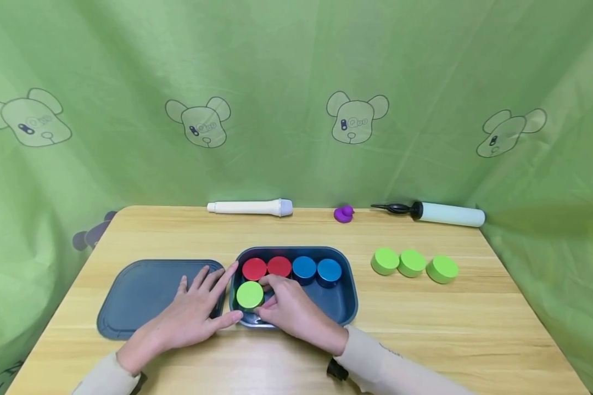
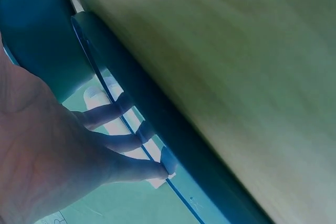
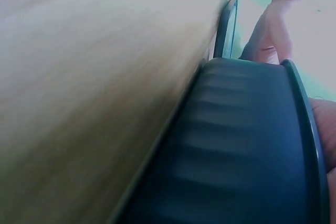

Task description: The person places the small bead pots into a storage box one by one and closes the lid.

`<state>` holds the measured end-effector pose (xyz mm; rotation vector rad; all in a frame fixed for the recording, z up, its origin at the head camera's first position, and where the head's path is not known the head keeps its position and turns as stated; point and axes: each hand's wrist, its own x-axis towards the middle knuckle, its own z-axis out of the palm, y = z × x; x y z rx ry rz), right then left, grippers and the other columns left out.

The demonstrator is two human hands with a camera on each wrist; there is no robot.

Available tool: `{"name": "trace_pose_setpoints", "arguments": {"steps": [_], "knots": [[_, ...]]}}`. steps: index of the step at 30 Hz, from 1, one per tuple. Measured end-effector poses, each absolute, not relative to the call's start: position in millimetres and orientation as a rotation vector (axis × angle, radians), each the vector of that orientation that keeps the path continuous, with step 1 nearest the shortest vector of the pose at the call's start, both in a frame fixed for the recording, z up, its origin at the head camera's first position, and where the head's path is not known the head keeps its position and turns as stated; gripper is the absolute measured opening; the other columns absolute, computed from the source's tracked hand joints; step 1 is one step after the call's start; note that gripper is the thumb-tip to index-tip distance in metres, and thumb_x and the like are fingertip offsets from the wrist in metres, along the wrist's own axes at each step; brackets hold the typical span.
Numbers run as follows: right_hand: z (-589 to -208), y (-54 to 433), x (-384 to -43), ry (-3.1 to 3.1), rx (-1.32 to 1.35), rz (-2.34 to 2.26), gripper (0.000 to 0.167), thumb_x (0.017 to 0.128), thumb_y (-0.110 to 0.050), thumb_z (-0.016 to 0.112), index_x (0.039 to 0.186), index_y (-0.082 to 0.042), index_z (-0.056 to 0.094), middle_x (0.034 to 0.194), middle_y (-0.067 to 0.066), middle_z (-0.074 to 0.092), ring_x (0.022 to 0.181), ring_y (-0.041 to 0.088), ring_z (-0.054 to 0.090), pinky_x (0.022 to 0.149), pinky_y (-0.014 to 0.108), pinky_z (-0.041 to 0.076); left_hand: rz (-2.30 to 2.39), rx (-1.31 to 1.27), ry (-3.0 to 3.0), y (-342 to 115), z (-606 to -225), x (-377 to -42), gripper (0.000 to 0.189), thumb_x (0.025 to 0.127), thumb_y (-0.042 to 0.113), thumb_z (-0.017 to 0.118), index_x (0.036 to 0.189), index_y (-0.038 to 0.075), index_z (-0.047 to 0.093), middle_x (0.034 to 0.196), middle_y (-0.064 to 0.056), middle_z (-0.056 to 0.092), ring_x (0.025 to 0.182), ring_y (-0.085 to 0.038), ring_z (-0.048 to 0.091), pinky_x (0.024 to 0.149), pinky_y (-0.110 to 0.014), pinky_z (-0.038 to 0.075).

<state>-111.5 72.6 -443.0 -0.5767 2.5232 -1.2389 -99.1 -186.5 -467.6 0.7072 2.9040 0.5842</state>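
A dark blue-grey box point(image 1: 347, 307) holds two red round blocks point(image 1: 254, 269), two blue round blocks point(image 1: 304, 269) in its back row and a green round block point(image 1: 250, 295) at the front left. My right hand point(image 1: 296, 310) reaches over the front wall and pinches the green block from its right side with thumb and fingers. Spread wide, my left hand point(image 1: 192, 315) lies over the right part of a flat dark lid point(image 1: 138, 299); its thumb and forefinger tips are right at the box's left rim. The right wrist view mostly shows the box's outer wall point(image 3: 236, 140).
Several more things stand on the wooden table point(image 1: 425, 329). Three green round blocks point(image 1: 412, 263) sit right of the box. Along the back edge lie a white microphone point(image 1: 249, 207), a purple rubber duck point(image 1: 344, 214) and a hand pump point(image 1: 449, 214). A green curtain point(image 1: 286, 66) hangs behind.
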Motion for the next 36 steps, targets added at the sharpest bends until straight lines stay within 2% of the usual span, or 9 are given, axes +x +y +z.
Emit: {"name": "trace_pose_setpoints", "arguments": {"steps": [6, 14, 22, 31, 36], "knots": [[-443, 75, -112, 2.505, -0.563, -1.286, 0.054, 0.091, -0.006, 0.09, 0.138, 0.005, 0.066, 0.128, 0.015, 0.07, 0.086, 0.011, 0.074, 0.077, 0.024, 0.062, 0.577, 0.706, 2.907, -185, -470, -100, 0.095, 0.104, 0.072, 0.056, 0.178, 0.034, 0.011, 0.17, -0.012, 0.041, 0.157, -0.056, 0.027, 0.111, -0.09, 0.017], [-439, 85, -108, 2.545, -0.545, -1.315, 0.045, 0.095, -0.009, 0.085, 0.136, -0.001, 0.069, 0.129, 0.011, 0.07, 0.09, 0.009, 0.072, 0.078, 0.023, 0.061, 0.592, 0.696, 2.886, -186, -468, -98, 0.094, 0.105, 0.071, 0.056, 0.178, 0.033, 0.011, 0.17, -0.016, 0.041, 0.157, -0.056, 0.026, 0.111, -0.09, 0.017], [-435, 110, -103, 2.609, -0.625, -1.451, 0.027, 0.102, -0.011, 0.078, 0.128, -0.007, 0.075, 0.118, 0.006, 0.073, 0.087, 0.01, 0.069, 0.078, 0.026, 0.061, 0.594, 0.688, 2.873, -185, -462, -97, 0.093, 0.106, 0.069, 0.057, 0.178, 0.033, 0.011, 0.17, -0.017, 0.04, 0.157, -0.057, 0.025, 0.111, -0.09, 0.016], [-431, 138, -104, 2.666, -0.586, -1.586, 0.03, 0.098, -0.013, 0.083, 0.126, -0.016, 0.074, 0.114, -0.001, 0.072, 0.089, 0.011, 0.07, 0.077, 0.028, 0.06, 0.592, 0.694, 2.878, -186, -463, -98, 0.094, 0.105, 0.069, 0.058, 0.178, 0.031, 0.011, 0.171, -0.015, 0.039, 0.157, -0.057, 0.026, 0.111, -0.091, 0.016], [-426, 154, -104, 2.677, -0.55, -1.64, 0.03, 0.097, -0.015, 0.085, 0.124, -0.02, 0.074, 0.112, 0.004, 0.073, 0.085, 0.013, 0.07, 0.075, 0.03, 0.06, 0.593, 0.706, 2.879, -186, -465, -100, 0.095, 0.105, 0.069, 0.058, 0.178, 0.031, 0.011, 0.171, -0.015, 0.039, 0.157, -0.057, 0.025, 0.11, -0.091, 0.016]]}}
